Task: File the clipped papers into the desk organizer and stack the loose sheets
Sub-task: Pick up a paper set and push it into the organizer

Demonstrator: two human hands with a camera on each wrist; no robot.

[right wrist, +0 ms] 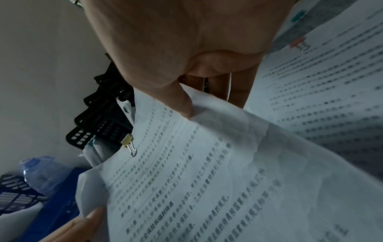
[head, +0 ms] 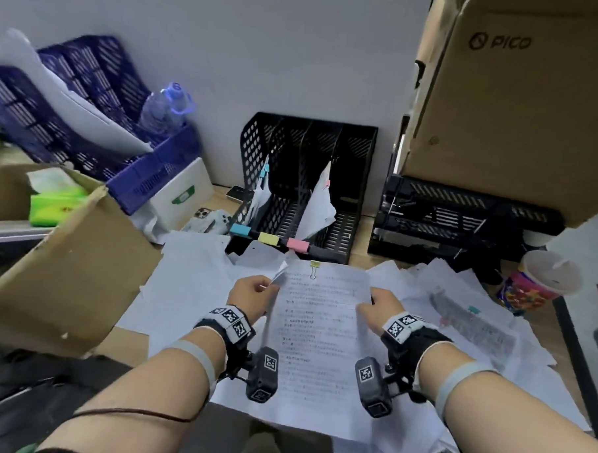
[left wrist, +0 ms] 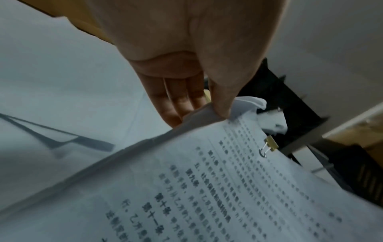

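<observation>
A clipped bundle of printed papers [head: 315, 333] is held up above the desk, just in front of a black desk organizer [head: 306, 182] that stands against the wall. A yellow binder clip [head: 314, 265] grips the middle of the bundle's top edge, the edge nearest the organizer.

The left hand [head: 253, 293] pinches the bundle's upper left corner, thumb on top and fingers beneath, and that corner curls upward. The right hand [head: 378, 307] pinches the right edge in the same way, thumb pressed on the printed face.

The organizer has several upright slots. One slot holds papers with a blue clip [head: 265, 170], and another holds papers with a pink clip [head: 326, 183]. Blue, yellow and pink tags [head: 269, 238] line the organizer's front lip.

Loose sheets [head: 458, 301] lie scattered over the desk in front of the organizer and under the bundle, some overlapping.

To the left of the organizer are a purple basket [head: 89, 121] holding a water bottle [head: 165, 107] and an open cardboard box [head: 63, 250]. To its right stand black stacked trays [head: 462, 216] under a large cardboard box [head: 522, 109], with a colourful lidded cup [head: 542, 281] nearby.
</observation>
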